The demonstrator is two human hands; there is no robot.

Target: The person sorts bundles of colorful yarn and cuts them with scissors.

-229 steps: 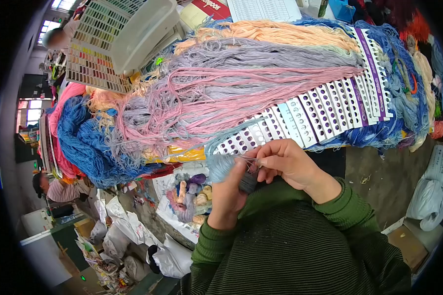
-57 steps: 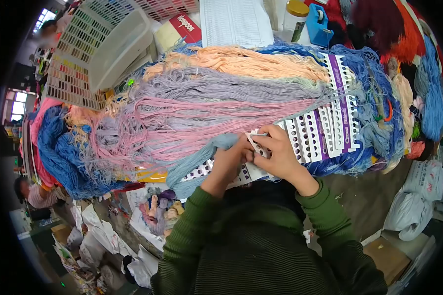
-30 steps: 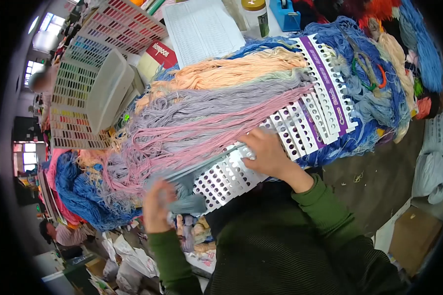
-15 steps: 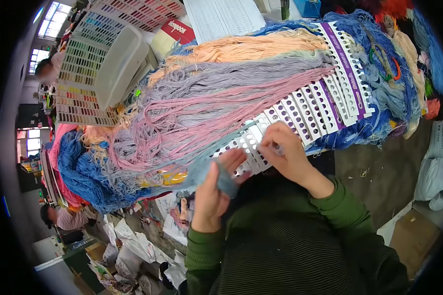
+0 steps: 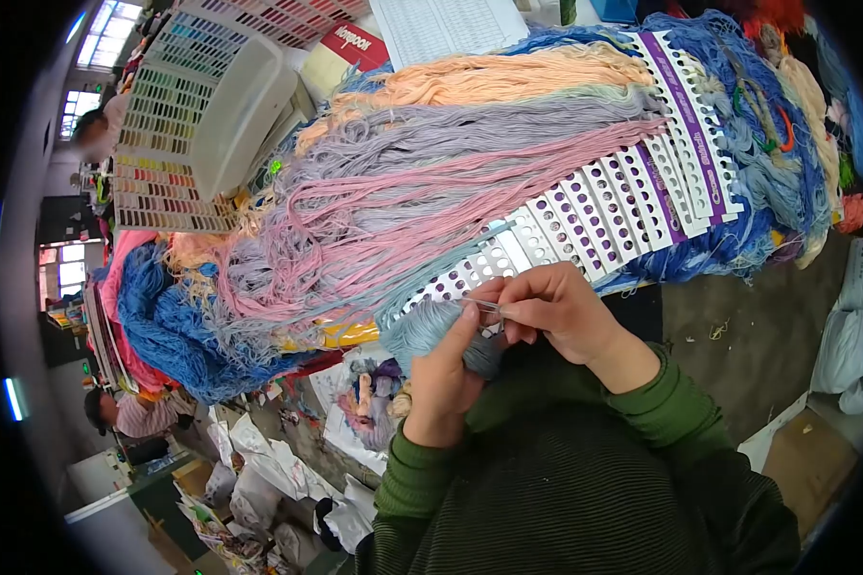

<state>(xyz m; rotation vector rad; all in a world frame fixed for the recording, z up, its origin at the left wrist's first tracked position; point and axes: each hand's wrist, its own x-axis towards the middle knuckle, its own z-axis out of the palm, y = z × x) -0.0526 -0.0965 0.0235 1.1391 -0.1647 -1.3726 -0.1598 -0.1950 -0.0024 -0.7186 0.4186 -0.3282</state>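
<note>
My left hand (image 5: 448, 374) grips a bundle of grey-blue yarn (image 5: 430, 326) just below the table edge. My right hand (image 5: 558, 311) pinches a few thin strands pulled out of that bundle, its fingertips almost touching the left thumb. Just above both hands lies a fan of white punched sample cards (image 5: 594, 216) with purple stripes. Long hanks of pink yarn (image 5: 403, 225), lilac yarn (image 5: 470, 129) and peach yarn (image 5: 508, 77) hang from the cards to the left.
A white plastic basket (image 5: 235, 105) and colour shade cards (image 5: 163, 144) sit at the upper left. Blue yarn piles (image 5: 177, 316) lie at the left, mixed skeins (image 5: 786, 115) at the right. Bags (image 5: 849, 345) and a carton (image 5: 805, 470) stand on the floor. Another person (image 5: 129, 417) sits lower left.
My left hand has closed around the grey-blue bundle and moved right, up against my right hand. My right hand has come off the cards and now pinches strands from the bundle.
</note>
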